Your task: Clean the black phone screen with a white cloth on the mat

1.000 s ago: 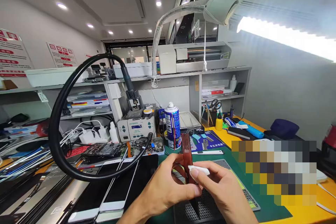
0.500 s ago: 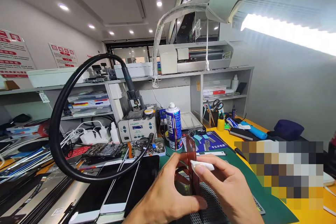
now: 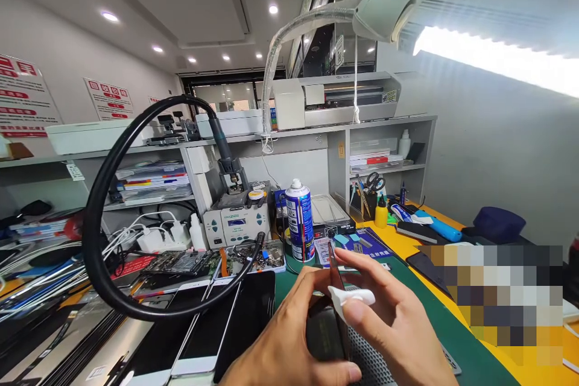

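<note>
A thin phone-like panel [image 3: 324, 335], dark on its near face and reddish-brown along its edge, stands nearly edge-on before me. My left hand [image 3: 283, 341] grips it, with the thumb at its lower edge and the fingers around its far side. A crumpled white wipe [image 3: 355, 298] is pinched by my right hand [image 3: 400, 329], pressed near the panel's right side. The right index finger reaches toward the panel's top. Below the hands lies a perforated grey mat [image 3: 368, 357] on a green work mat [image 3: 456, 325].
Phones with black screens [image 3: 246, 313] lie left of my hands. A blue spray can [image 3: 299, 223] stands just beyond them. A looped black hose [image 3: 93, 235] rises from a soldering station [image 3: 237, 223]. A tray of small parts [image 3: 271, 256] sits behind the phones. Overhead hangs a bright lamp [image 3: 488, 54].
The panel has turned slightly, so more of its dark face shows. My right index finger has stretched up along its top, and the white wipe has shifted slightly down and right.
</note>
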A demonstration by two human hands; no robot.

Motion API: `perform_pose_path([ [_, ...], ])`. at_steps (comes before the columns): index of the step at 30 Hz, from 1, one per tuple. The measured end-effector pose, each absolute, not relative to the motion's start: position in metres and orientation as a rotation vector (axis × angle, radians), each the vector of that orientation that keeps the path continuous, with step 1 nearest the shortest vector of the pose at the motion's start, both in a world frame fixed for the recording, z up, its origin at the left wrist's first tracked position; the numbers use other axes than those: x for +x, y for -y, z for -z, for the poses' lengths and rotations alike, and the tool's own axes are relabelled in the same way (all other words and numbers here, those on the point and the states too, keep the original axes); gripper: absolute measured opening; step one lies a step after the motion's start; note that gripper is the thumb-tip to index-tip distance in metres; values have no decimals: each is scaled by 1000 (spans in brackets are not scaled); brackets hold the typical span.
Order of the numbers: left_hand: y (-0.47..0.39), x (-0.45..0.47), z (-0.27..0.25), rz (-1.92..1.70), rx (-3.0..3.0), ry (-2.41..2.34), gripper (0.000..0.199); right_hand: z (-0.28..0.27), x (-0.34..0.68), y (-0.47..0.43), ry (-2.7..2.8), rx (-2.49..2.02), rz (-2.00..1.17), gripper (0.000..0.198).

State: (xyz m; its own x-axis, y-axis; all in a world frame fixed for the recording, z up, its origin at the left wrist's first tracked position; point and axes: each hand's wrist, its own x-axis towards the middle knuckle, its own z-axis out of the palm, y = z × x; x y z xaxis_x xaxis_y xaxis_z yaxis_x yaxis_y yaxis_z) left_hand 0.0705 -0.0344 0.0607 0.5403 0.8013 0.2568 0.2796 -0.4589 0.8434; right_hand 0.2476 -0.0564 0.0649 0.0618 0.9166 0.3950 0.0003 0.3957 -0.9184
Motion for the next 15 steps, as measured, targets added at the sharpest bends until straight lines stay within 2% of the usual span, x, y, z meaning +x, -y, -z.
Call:
perform_pose_path([
  [3,34,68,-59,-839,2064,-796,90,-60,249,56,1352,-864,-928,62],
  [7,34,66,-53,-803,2046,-732,102,-55,247,55,1312,-696,-1130,66],
  [10,32,63,-47,-796,1992,-730,104,-59,244,54,1279,-568,-1278,59],
  [15,43,57,-56,-733,1903,-750,96,-70,241,49,1214,-570,-1437,37],
])
